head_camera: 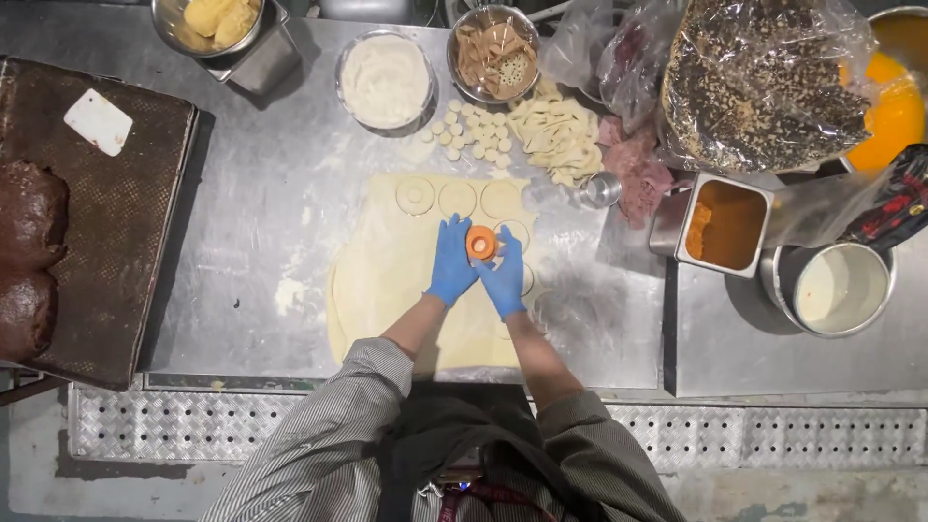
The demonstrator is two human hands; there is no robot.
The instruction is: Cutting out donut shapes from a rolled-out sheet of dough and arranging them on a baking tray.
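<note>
— What do you have from the head camera?

— I see both gloved hands meeting on one round orange cutter, which sits on the pale dough sheet in the middle of the steel bench. The left hand curls its fingers against the cutter's left side; the right hand wraps its right side and top. Both are closed on the cutter, not spread.

— What is around it?

— Just above the hands, three rings are already pressed into the dough. Beyond them lie small dough discs and a heap of dough scraps, with a bowl of flour behind.

— Any risk, as you judge it?

— The cutter sits close to the earlier rings and the sheet's right edge, so an uneven press could overlap a cut or leave a ragged ring. Dough may also stick inside the cutter and drag the sheet upward.
</note>
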